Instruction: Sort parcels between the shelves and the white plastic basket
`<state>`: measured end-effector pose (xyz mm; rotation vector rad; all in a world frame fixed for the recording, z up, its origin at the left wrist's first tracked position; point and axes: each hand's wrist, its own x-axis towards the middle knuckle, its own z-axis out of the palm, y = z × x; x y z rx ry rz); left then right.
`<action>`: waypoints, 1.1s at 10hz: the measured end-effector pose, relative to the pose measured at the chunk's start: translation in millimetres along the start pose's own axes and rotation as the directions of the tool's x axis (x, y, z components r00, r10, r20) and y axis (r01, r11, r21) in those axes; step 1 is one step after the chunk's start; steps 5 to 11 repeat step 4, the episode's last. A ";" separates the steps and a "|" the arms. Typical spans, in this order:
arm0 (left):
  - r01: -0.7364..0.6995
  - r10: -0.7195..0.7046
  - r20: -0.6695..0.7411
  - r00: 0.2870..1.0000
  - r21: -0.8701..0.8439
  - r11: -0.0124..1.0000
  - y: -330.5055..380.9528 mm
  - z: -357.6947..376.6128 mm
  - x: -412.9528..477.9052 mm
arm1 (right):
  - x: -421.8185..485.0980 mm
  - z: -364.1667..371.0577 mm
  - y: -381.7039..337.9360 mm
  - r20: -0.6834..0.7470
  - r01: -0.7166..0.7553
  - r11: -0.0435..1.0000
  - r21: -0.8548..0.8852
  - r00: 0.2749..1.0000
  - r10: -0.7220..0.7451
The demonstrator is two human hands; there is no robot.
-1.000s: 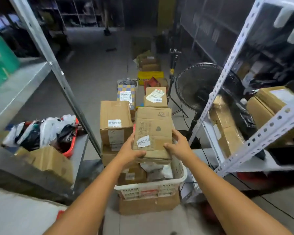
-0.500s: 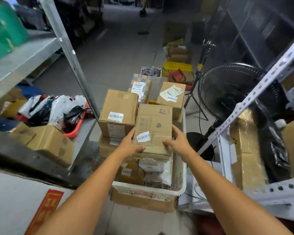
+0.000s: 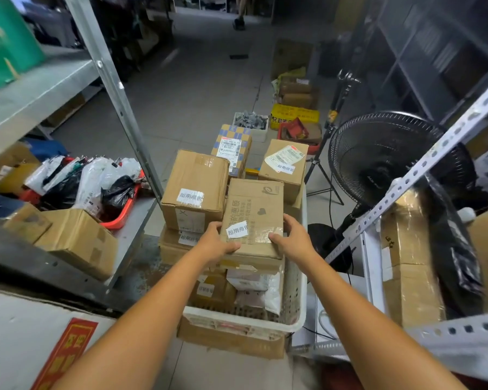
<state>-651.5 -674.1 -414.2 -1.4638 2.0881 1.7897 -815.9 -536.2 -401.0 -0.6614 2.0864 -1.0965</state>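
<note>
Parcel (image 3: pixel 254 218) atop basket (image 3: pixel 296 291) (shelves either side)

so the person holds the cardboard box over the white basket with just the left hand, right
No, both hands hold it: the head view shows the left hand and the right hand gripping the cardboard box over the white basket.

Brown cardboard parcel (image 3: pixel 255 212), white sticker (image 3: pixel 237 228) on top, lying atop heaped parcels (image 3: pixel 214 294) in white plastic basket (image 3: pixel 295 291)

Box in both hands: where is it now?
Head view, centre: the box is over the parcels in the white basket, gripped by left hand and right hand.
</note>
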 end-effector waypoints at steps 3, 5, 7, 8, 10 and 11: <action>-0.064 0.058 0.036 0.998 0.213 0.975 6.9 -17.4 -11.0 | -4.5 3.2 -28.7 0.016 -0.060 0.971 -0.232 0.998 0.066; -0.130 0.099 0.098 0.990 0.395 0.910 20.0 -35.5 -11.1 | -2.9 -0.5 -42.9 -0.007 -0.059 0.933 -0.355 0.998 0.060; -0.130 0.099 0.098 0.990 0.395 0.910 20.0 -35.5 -11.1 | -2.9 -0.5 -42.9 -0.007 -0.059 0.933 -0.355 0.998 0.060; -0.130 0.099 0.098 0.990 0.395 0.910 20.0 -35.5 -11.1 | -2.9 -0.5 -42.9 -0.007 -0.059 0.933 -0.355 0.998 0.060; -0.130 0.099 0.098 0.990 0.395 0.910 20.0 -35.5 -11.1 | -2.9 -0.5 -42.9 -0.007 -0.059 0.933 -0.355 0.998 0.060; -0.130 0.099 0.098 0.990 0.395 0.910 20.0 -35.5 -11.1 | -2.9 -0.5 -42.9 -0.007 -0.059 0.933 -0.355 0.998 0.060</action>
